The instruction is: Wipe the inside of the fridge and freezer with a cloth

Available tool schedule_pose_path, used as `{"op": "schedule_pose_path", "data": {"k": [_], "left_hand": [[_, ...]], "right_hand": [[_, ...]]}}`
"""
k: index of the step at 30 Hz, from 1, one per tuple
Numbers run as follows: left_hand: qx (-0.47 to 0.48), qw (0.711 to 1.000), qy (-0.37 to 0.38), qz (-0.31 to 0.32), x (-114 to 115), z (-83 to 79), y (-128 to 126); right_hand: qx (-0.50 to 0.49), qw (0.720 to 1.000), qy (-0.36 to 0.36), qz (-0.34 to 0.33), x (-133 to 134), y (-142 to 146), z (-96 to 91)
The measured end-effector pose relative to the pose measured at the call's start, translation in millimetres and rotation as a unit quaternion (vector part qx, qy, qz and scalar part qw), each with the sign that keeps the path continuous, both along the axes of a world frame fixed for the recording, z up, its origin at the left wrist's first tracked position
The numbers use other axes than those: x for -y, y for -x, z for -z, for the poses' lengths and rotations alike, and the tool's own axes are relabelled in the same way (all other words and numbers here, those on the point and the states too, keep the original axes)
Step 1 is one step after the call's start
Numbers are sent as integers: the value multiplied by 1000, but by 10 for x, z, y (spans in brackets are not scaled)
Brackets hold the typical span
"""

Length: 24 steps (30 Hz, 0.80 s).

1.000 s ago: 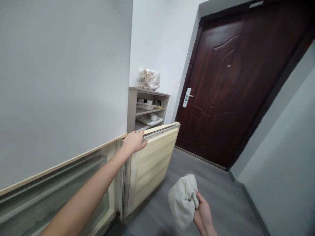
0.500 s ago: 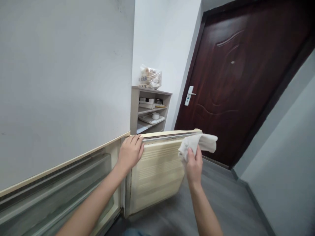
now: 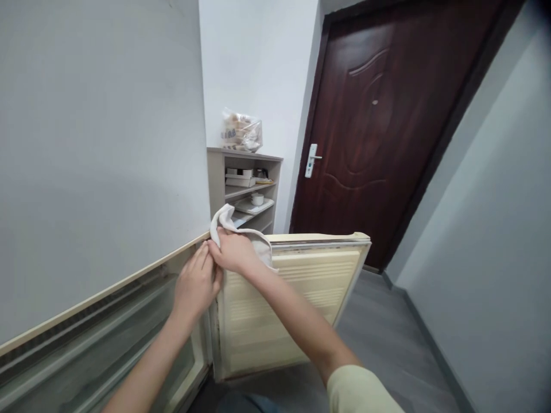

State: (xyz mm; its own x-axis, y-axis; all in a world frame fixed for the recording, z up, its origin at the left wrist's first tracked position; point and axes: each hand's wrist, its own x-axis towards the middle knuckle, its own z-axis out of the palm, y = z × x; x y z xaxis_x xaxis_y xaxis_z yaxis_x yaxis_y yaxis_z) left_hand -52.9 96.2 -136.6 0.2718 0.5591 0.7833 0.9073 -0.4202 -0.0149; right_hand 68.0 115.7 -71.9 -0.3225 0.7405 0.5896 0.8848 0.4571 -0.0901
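A cream slatted cabinet door [image 3: 293, 304] stands swung open from a low unit along the left wall. My right hand [image 3: 235, 251] is closed on a white cloth [image 3: 224, 219] and presses it against the door's top edge near the hinge corner. My left hand [image 3: 196, 282] rests with fingers stretched out on the frame post just left of the hinge, touching my right hand. Part of the cloth hangs over the door's top behind my right hand.
A glass-fronted panel [image 3: 99, 344] runs along the low unit at left. A grey open shelf [image 3: 243, 189] with dishes and a plastic bag [image 3: 241, 131] on top stands in the corner. A dark brown door [image 3: 370, 132] closes the hallway; grey floor [image 3: 379, 344] lies right.
My right hand carried the cloth up from near the floor and across to the door's hinge corner. The door swung wider open. My left hand slid left onto the frame.
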Motion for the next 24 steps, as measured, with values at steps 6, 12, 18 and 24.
{"op": "schedule_pose_path", "data": {"k": [6, 12, 18, 24], "left_hand": [[8, 999, 50, 16, 63, -75, 5], [-13, 994, 81, 70, -73, -255, -127], [-57, 949, 260, 169, -346, -693, -203], [-30, 917, 346, 195, -392, -872, -170]], "right_hand": [[57, 994, -77, 53, 148, -334, 79], [77, 989, -63, 105, 308, -850, 92], [39, 983, -29, 179, 506, -1435, 118], [3, 971, -29, 236, 690, -2137, 205]]}}
